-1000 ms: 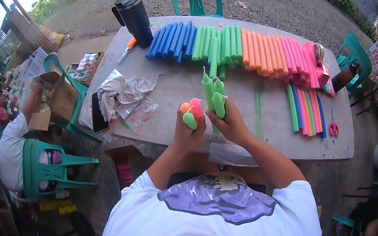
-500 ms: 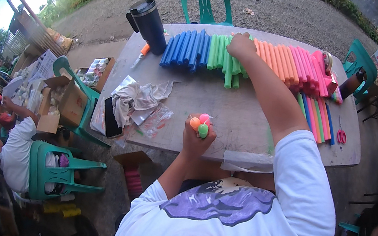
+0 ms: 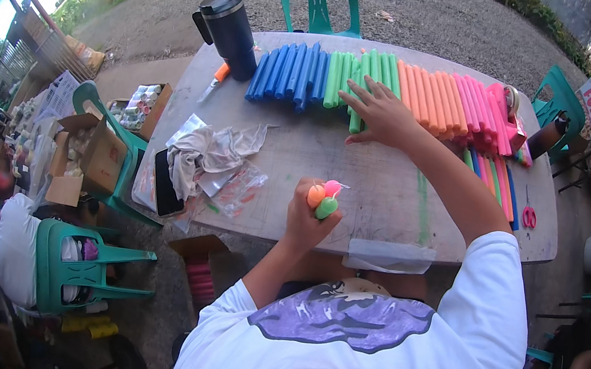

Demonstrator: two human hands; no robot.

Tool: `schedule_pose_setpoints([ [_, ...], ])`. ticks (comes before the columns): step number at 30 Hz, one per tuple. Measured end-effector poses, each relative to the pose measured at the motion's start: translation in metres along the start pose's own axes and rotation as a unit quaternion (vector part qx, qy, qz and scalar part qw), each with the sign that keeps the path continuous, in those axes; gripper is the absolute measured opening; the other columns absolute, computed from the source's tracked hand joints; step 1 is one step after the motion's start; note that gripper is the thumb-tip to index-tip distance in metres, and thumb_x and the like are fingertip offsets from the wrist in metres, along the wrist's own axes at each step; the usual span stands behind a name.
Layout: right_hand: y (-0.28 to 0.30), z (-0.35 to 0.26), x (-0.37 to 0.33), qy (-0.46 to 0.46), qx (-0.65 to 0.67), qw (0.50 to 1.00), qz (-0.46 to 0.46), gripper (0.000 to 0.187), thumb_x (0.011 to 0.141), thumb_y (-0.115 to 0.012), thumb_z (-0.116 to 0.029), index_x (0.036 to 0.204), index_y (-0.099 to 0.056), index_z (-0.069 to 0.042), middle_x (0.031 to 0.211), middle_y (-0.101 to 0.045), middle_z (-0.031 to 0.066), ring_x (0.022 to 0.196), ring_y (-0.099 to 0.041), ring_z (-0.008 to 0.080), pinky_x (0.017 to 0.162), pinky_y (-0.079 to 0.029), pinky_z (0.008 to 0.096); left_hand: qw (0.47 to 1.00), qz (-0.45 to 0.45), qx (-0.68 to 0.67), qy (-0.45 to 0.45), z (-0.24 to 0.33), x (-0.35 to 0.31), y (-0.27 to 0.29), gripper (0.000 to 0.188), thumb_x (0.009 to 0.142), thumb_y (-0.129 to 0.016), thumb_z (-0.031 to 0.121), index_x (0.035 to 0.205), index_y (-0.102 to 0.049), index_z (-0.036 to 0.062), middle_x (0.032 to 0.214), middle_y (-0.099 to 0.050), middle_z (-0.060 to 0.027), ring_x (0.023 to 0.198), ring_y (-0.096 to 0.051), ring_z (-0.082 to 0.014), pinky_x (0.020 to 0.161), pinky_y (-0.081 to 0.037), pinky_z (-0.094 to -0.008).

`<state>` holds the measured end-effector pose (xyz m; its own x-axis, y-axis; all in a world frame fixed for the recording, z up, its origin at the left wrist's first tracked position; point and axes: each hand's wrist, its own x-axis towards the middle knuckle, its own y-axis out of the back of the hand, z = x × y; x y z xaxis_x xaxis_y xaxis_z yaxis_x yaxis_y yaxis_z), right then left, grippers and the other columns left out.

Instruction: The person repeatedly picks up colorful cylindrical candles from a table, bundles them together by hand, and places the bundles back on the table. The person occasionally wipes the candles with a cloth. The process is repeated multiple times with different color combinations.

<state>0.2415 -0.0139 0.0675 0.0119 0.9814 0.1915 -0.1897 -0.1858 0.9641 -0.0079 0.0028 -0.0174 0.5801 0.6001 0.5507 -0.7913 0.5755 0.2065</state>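
My left hand (image 3: 305, 224) is wrapped around a small bunch of upright candles near the table's front edge: an orange candle (image 3: 316, 196), a pink candle (image 3: 332, 187) and a green candle (image 3: 326, 207), with wicks showing. My right hand (image 3: 384, 116) reaches out with its fingers spread and grips nothing. It hovers over or lightly touches the near ends of the green candles (image 3: 384, 67), hiding part of them; contact is hard to judge. Blue candles (image 3: 281, 73) lie in a row to their left. Orange candles (image 3: 427, 97) and pink candles (image 3: 476, 108) continue rightward.
Mixed-colour candles (image 3: 496, 179), red scissors (image 3: 529, 217) and a tape dispenser (image 3: 518, 129) are at right. A dark tumbler (image 3: 229, 35), an orange-handled knife (image 3: 218, 77), a crumpled cloth (image 3: 197, 156) and a phone (image 3: 166, 181) are at left. Another person sits beyond, on a green chair (image 3: 65, 265).
My right hand has drawn back toward me from the far end of the green candles, and its fingers have spread. The left hand keeps its bunch, tilted slightly more to the right.
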Motion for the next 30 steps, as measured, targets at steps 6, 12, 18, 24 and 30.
schedule_pose_setpoints([
  [6,-0.007,0.010,0.029,-0.066,0.050,0.996,0.043,0.095,0.071,-0.059,-0.071,0.142,-0.034,-0.012,0.144,-0.037,0.0189,0.133,-0.035,0.0346,0.108,-0.030,0.0448,1.000,-0.005,-0.001,-0.002,0.002,0.000,0.003,0.049,0.069,-0.069,0.001,0.107,-0.038,0.0060,0.098,-0.056,-0.0146,0.084,-0.057,-0.0277,0.074,-0.048,-0.0380],
  [12,-0.019,0.014,0.028,-0.117,0.066,0.991,0.021,0.088,0.078,-0.059,-0.064,0.138,-0.038,-0.003,0.142,-0.036,0.0246,0.136,-0.029,0.0374,0.111,-0.026,0.0445,1.000,0.008,-0.002,-0.009,0.003,0.000,0.001,0.049,0.069,-0.069,0.001,0.107,-0.039,0.0061,0.097,-0.056,-0.0145,0.084,-0.057,-0.0278,0.074,-0.048,-0.0378],
  [18,-0.018,-0.002,0.034,-0.113,0.103,0.982,0.111,0.086,0.083,-0.051,-0.064,0.136,-0.038,0.002,0.140,-0.038,0.0274,0.136,-0.030,0.0370,0.111,-0.026,0.0442,0.997,0.014,0.023,-0.071,0.010,0.006,0.002,0.047,0.068,-0.069,0.000,0.104,-0.041,0.0062,0.095,-0.056,-0.0134,0.082,-0.057,-0.0258,0.072,-0.048,-0.0365],
  [24,-0.005,-0.070,0.111,-0.093,0.171,0.978,0.072,0.079,0.081,-0.060,-0.059,0.138,-0.040,-0.010,0.142,-0.034,0.0288,0.132,-0.031,0.0467,0.107,-0.030,0.0497,0.983,0.133,-0.070,-0.106,-0.005,-0.009,-0.001,0.038,0.069,-0.065,-0.003,0.098,-0.042,0.0069,0.085,-0.055,-0.0093,0.072,-0.055,-0.0206,0.065,-0.048,-0.0308],
  [30,-0.051,-0.098,0.154,-0.147,-0.042,0.987,0.056,0.050,0.083,-0.063,-0.035,0.126,-0.054,-0.012,0.136,-0.043,0.0282,0.118,-0.042,0.0579,0.085,-0.047,0.0567,0.985,0.142,-0.027,-0.096,-0.003,-0.006,0.002,0.034,0.069,-0.065,-0.002,0.094,-0.044,0.0059,0.084,-0.055,-0.0095,0.072,-0.055,-0.0208,0.066,-0.048,-0.0315],
])
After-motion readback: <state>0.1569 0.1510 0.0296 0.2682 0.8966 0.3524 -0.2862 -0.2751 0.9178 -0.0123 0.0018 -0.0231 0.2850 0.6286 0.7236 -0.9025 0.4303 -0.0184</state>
